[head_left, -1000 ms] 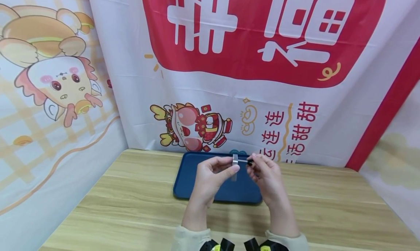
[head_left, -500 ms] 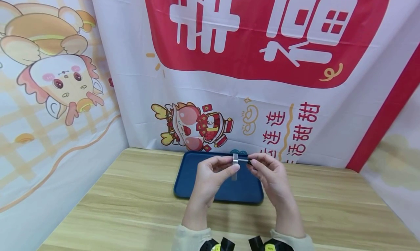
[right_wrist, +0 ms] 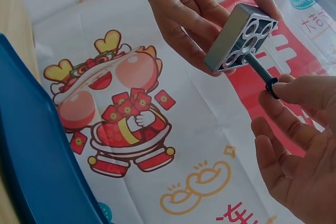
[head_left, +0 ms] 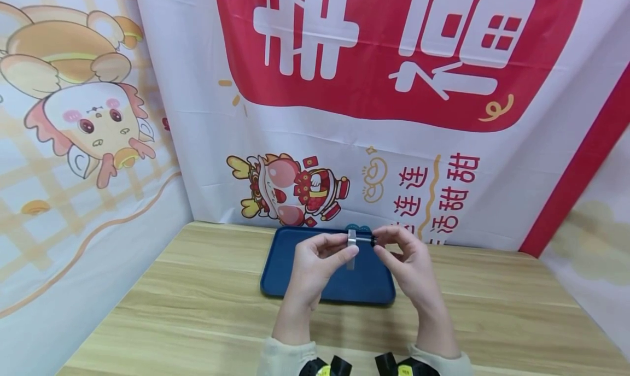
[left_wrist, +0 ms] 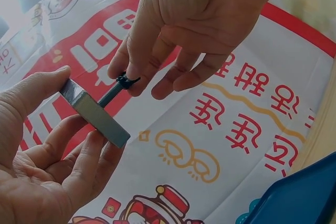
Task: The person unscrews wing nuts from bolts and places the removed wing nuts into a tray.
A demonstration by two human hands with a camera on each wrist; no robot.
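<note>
My left hand [head_left: 312, 266] grips a small rectangular metal block [right_wrist: 231, 38] between thumb and fingers, above the blue tray. Several round holes show on the block's hollow face in the right wrist view. A threaded screw [right_wrist: 259, 68] stands out from that face towards my right hand [head_left: 408, 264]. At the screw's outer end sits a small black knob [left_wrist: 124, 81]. My right thumb and index finger pinch this knob, while the other fingers are loosely bent below it. How deep the screw sits in the block is hidden.
Beneath the hands a blue tray [head_left: 339, 297] lies on the wood-grain table [head_left: 206, 321], near its back edge. Behind the table hangs a printed red and white cloth [head_left: 315, 130]. Another patterned cloth [head_left: 88, 212] hangs at the left.
My right hand has turned and shifted slightly right, its thumb now lower and its fingers more spread about the black knob. The left hand and the block have hardly moved.
</note>
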